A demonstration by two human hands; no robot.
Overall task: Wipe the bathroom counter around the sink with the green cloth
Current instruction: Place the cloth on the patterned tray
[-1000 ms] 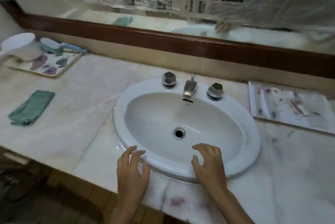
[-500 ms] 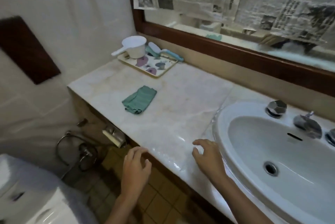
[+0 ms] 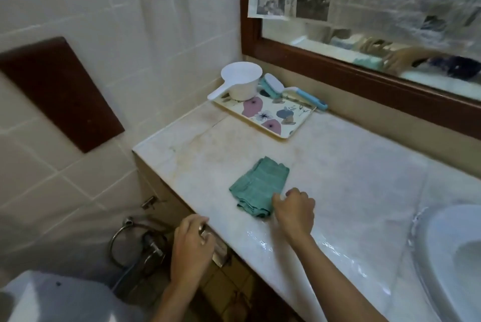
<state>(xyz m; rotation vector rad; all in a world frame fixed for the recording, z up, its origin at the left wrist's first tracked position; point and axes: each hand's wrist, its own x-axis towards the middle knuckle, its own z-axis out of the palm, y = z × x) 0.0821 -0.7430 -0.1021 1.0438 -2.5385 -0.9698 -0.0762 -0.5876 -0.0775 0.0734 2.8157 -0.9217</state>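
Observation:
A folded green cloth (image 3: 257, 186) lies on the pale marble counter (image 3: 351, 183), left of the white sink (image 3: 453, 256) at the right edge. My right hand (image 3: 295, 211) hovers at the cloth's near right corner, fingers curled, fingertips touching or almost touching the fabric; whether it grips the cloth is unclear. My left hand (image 3: 192, 243) hangs in front of the counter's front edge, fingers loosely curled, holding nothing.
A floral tray (image 3: 276, 118) at the counter's back left carries a white scoop (image 3: 239, 84) and a blue brush (image 3: 294, 91). A wood-framed mirror (image 3: 364, 71) with newspaper runs behind. A toilet tank (image 3: 52, 298) and wall fittings sit below left.
The view swung left from the sink to the counter's left end. My right hand travelled from the sink rim to the green cloth; my left hand moved along below the counter edge.

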